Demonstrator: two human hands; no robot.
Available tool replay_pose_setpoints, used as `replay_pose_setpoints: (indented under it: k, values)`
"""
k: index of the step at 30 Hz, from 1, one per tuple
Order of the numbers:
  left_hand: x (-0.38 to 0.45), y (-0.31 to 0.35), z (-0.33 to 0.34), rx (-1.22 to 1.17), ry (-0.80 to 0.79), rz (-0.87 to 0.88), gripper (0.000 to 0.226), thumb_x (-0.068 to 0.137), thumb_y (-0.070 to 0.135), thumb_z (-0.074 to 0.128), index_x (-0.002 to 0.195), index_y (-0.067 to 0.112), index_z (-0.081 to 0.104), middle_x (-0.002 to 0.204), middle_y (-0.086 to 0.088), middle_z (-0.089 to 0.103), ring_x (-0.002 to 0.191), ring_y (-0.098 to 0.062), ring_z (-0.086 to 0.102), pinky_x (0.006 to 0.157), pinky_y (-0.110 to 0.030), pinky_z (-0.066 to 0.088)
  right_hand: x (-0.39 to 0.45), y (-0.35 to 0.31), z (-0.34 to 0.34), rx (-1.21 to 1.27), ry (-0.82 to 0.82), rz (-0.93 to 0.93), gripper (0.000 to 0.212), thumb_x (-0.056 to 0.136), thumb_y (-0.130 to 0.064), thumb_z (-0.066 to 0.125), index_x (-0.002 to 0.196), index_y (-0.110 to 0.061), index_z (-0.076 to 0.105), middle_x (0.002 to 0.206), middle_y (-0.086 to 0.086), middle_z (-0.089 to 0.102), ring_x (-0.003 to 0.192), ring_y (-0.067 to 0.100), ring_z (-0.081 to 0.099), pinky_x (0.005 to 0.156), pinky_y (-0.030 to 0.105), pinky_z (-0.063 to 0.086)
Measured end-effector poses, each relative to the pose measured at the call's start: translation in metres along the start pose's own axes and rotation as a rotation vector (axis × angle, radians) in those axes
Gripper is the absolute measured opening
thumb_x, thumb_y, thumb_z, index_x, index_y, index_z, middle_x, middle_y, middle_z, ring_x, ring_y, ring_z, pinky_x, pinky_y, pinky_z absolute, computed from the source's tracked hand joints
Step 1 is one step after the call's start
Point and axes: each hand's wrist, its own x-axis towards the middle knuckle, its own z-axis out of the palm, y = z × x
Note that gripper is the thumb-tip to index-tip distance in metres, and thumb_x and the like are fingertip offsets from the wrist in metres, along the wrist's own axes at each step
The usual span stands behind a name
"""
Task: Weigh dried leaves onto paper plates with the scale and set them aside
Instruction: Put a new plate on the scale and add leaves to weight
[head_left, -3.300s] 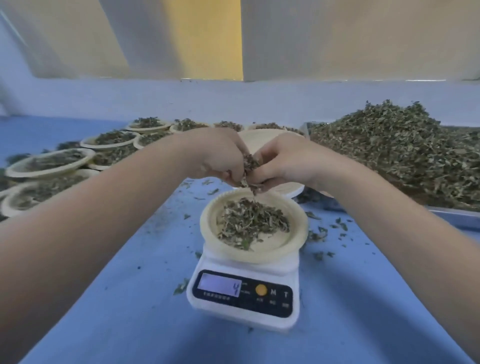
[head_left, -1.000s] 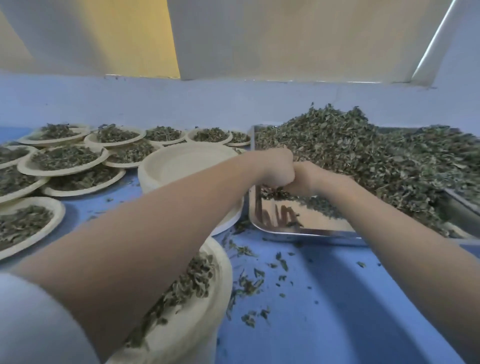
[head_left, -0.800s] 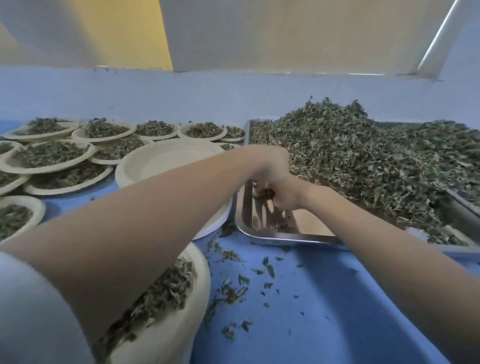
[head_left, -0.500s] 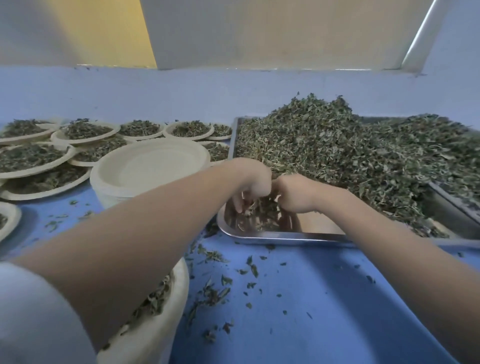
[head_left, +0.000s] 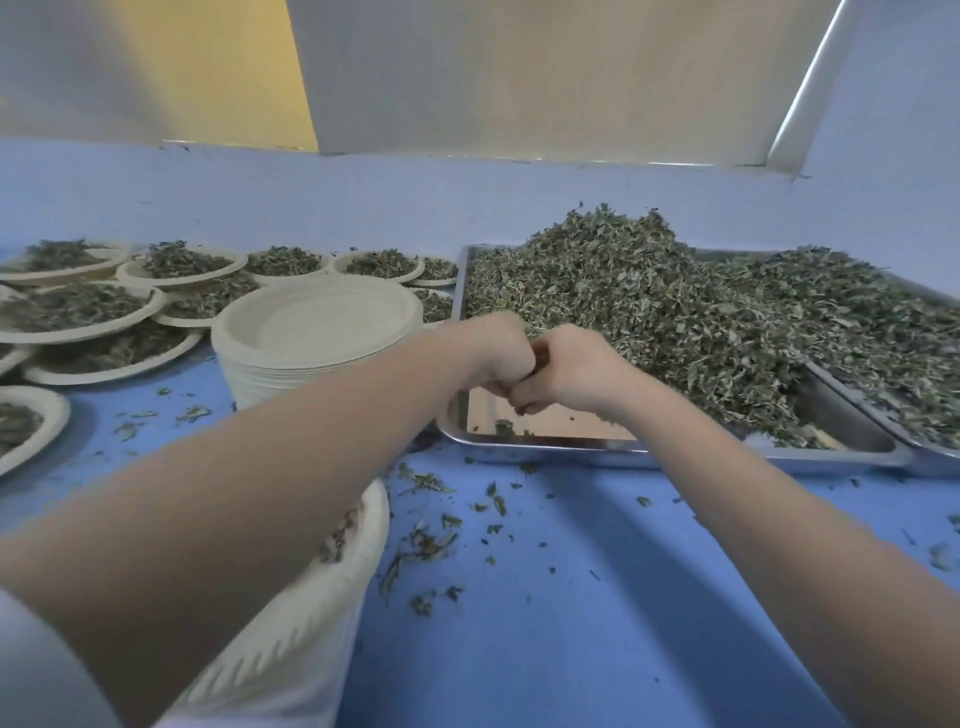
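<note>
From my remote seat the biggest thing in view is the blue worktop (head_left: 545, 623), scattered with loose leaf crumbs. On its right stands a steel tray (head_left: 649, 453) heaped with dried leaves (head_left: 675, 312); the heap fills the far and right parts, while the near left corner shows bare metal. A second tray's rim (head_left: 930, 457) butts against it at the far right. To the left, filled paper plates (head_left: 78, 312) overlap one another in rows toward the wall, each carrying a low mound of leaves, and between them and the tray sits a stack of empty plates (head_left: 311, 338), the top one holding nothing. Nearest me, at lower left, the plate being filled (head_left: 363, 540) shows only its rim and a few leaves, most of it hidden under my left forearm; I judge the scale is under it, but I cannot see it. Both hands meet over the tray's bare corner, knuckles touching: the left hand (head_left: 493, 358) is clenched and the right hand (head_left: 566, 374) curled against it, and I judge they are gathering a pinch of leaves between them, though little of it shows. The move to come turns on this: the plate lies back toward me and to the left of the hands, below the left arm, so the left hand is nearer it.
</note>
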Motion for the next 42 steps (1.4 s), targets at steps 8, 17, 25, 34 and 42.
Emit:
replay_pose_setpoints:
  k: [8,17,25,34,42]
  values:
    - [-0.086,-0.041,-0.061,-0.046,0.032,0.022,0.017,0.083,-0.015,0.047,0.074,-0.005,0.058,0.082,-0.015,0.06,0.072,-0.021,0.062,0.078,-0.032,0.057,-0.044,-0.088,0.018,-0.051,0.003,-0.25,0.023,0.069,-0.02,0.077,0.085,-0.004,0.072,0.078,0.012,0.073,0.07,0.02,0.067,0.06,0.034,0.05]
    - [-0.171,-0.128,-0.08,-0.055,0.039,-0.127,0.026,0.087,0.003,0.058,0.112,0.008,0.063,0.085,0.001,0.058,0.072,-0.013,0.066,0.072,-0.029,0.058,-0.074,-0.135,0.063,-0.373,-0.311,-0.383,0.066,0.074,-0.055,0.07,0.132,-0.029,0.052,0.12,-0.006,0.063,0.1,0.008,0.06,0.085,0.024,0.046]
    - [-0.189,-0.163,-0.081,-0.231,0.21,-0.096,0.025,0.091,0.005,0.052,0.107,0.017,0.067,0.1,0.004,0.058,0.094,-0.015,0.06,0.067,-0.023,0.054,-0.079,-0.139,0.055,-0.132,-0.231,-0.357,0.081,0.054,-0.08,0.055,0.127,-0.045,0.051,0.113,-0.024,0.056,0.107,-0.006,0.052,0.084,0.019,0.037]
    - [-0.181,-0.169,-0.069,-0.292,0.305,-0.047,0.027,0.089,0.002,0.049,0.103,0.014,0.068,0.103,-0.005,0.059,0.084,-0.017,0.056,0.065,-0.023,0.051,-0.081,-0.139,0.068,-0.099,-0.142,-0.403,0.04,0.066,-0.08,0.034,0.096,-0.059,0.051,0.096,-0.04,0.05,0.089,-0.021,0.044,0.075,0.007,0.03]
    - [-0.178,-0.18,-0.062,-0.316,0.328,-0.078,0.026,0.089,0.002,0.049,0.101,0.016,0.068,0.107,-0.01,0.062,0.089,-0.018,0.058,0.062,-0.021,0.05,-0.078,-0.132,0.075,-0.039,-0.155,-0.403,0.042,0.064,-0.08,0.04,0.096,-0.057,0.054,0.111,-0.028,0.057,0.103,-0.015,0.048,0.08,0.011,0.034]
